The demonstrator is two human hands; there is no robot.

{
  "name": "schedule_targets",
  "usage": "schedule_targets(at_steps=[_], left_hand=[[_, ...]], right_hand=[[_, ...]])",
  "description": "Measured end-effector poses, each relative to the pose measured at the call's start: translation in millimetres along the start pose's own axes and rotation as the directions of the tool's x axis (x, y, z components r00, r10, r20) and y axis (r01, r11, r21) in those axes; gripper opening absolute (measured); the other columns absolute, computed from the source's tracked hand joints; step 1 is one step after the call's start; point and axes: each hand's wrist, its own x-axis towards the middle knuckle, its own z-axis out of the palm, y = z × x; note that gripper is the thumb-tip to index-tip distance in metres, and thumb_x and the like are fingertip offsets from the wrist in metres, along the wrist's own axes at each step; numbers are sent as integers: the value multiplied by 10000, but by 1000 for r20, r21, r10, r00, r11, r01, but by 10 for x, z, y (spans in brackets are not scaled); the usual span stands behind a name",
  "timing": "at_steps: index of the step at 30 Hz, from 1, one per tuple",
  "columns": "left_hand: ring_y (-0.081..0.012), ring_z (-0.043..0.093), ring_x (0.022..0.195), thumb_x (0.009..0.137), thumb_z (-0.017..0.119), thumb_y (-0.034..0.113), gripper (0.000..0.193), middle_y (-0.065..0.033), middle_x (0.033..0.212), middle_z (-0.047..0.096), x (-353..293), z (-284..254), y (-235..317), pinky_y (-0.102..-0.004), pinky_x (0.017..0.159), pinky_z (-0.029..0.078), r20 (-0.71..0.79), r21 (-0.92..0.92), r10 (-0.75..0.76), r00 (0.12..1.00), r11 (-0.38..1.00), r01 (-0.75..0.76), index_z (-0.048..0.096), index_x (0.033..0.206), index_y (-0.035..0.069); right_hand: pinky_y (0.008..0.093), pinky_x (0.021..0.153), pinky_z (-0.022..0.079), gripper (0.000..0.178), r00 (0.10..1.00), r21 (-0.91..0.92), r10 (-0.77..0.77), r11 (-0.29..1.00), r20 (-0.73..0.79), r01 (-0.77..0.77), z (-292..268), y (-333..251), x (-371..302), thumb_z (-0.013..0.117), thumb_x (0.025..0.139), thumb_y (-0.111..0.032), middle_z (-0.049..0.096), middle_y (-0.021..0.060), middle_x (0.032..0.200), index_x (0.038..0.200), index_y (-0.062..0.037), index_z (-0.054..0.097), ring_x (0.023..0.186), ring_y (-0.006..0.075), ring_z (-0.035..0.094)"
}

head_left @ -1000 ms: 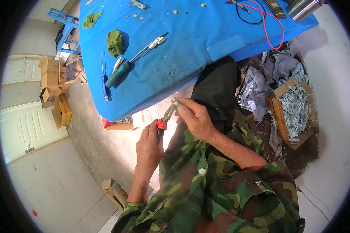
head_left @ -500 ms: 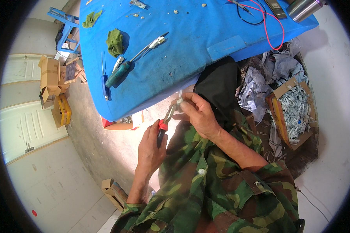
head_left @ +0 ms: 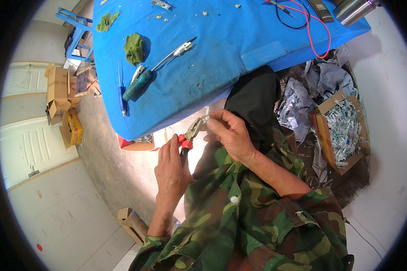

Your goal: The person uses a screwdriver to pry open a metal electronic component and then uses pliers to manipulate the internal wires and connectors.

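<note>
My left hand (head_left: pixel 172 168) is closed around a pair of pliers (head_left: pixel 193 129) with red and black grips. Their jaws point up and to the right, spread slightly, with the tips close to my right hand (head_left: pixel 231 135). Between the thumb and fingers of that hand sits a small white part (head_left: pixel 206 118), partly hidden by the fingertips; its exact kind is not clear. Both hands are over my lap, just off the near edge of the blue-covered table (head_left: pixel 203 77). Whether the jaws touch the white part cannot be made out.
On the table lie a green-handled screwdriver (head_left: pixel 140 83), a blue-handled screwdriver (head_left: pixel 122 99), a green rag (head_left: pixel 134 49), red and black leads (head_left: pixel 326 38) and a metal flask (head_left: pixel 352 11). To the right, a cardboard box (head_left: pixel 323 131) holds whitish strips. An open box (head_left: pixel 139 146) stands under the table's left corner.
The pliers' handles have spread and the jaws have come apart. My left hand has shifted slightly left; the right hand keeps its pinch on the white part, almost in place.
</note>
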Motion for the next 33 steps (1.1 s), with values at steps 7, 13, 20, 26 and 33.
schedule_targets(at_steps=[7, 13, 20, 26, 33], left_hand=[[-386, 620, 1148, 884, 681, -12, 630, -216, 1289, 590, 27, 11, -102, -474, 836, 561, -41, 152, 70, 997, 986, -63, 453, 1471, 0], [-368, 626, 1146, 896, 663, -7, 611, -183, 1276, 611, 85, 3, -172, -450, 817, 576, -31, 231, 174, 984, 959, -162, 452, 1469, -12], [-359, 635, 1120, 932, 642, 45, 563, -183, 1249, 625, 175, -109, -216, -430, 741, 597, 59, 253, 233, 971, 937, -241, 442, 1453, -37], [-344, 640, 1057, 959, 650, 134, 489, -182, 1159, 634, 175, -131, -220, -428, 685, 604, 183, 260, 161, 970, 943, -206, 461, 1372, -49], [-327, 657, 958, 990, 613, 180, 277, -150, 1025, 633, 221, -172, -204, -447, 616, 573, 229, 237, 110, 967, 957, -165, 538, 1185, -1]], right_hand=[[269, 711, 591, 187, 999, -78, -3, 997, -33, 0, 56, -42, -1, 634, 1033, -132, 684, 77, 1057, 1146, 14, 605, 959, 137, 695], [262, 680, 589, 148, 998, -83, 16, 996, -53, -20, 82, -98, -13, 632, 1026, -115, 677, 73, 1008, 1078, 21, 606, 932, 141, 699], [277, 690, 587, 134, 998, -104, 52, 993, -37, -56, 35, -105, -6, 645, 1014, -104, 680, 78, 982, 1029, 27, 620, 879, 145, 702], [278, 702, 589, 140, 997, -107, 72, 991, -19, -74, 27, -85, 3, 648, 1012, -99, 685, 86, 955, 1008, 39, 628, 841, 151, 708], [273, 723, 595, 140, 1000, -205, -8, 979, -6, 6, -1, -21, 17, 662, 991, -56, 694, 99, 974, 1029, 70, 613, 861, 161, 730]])
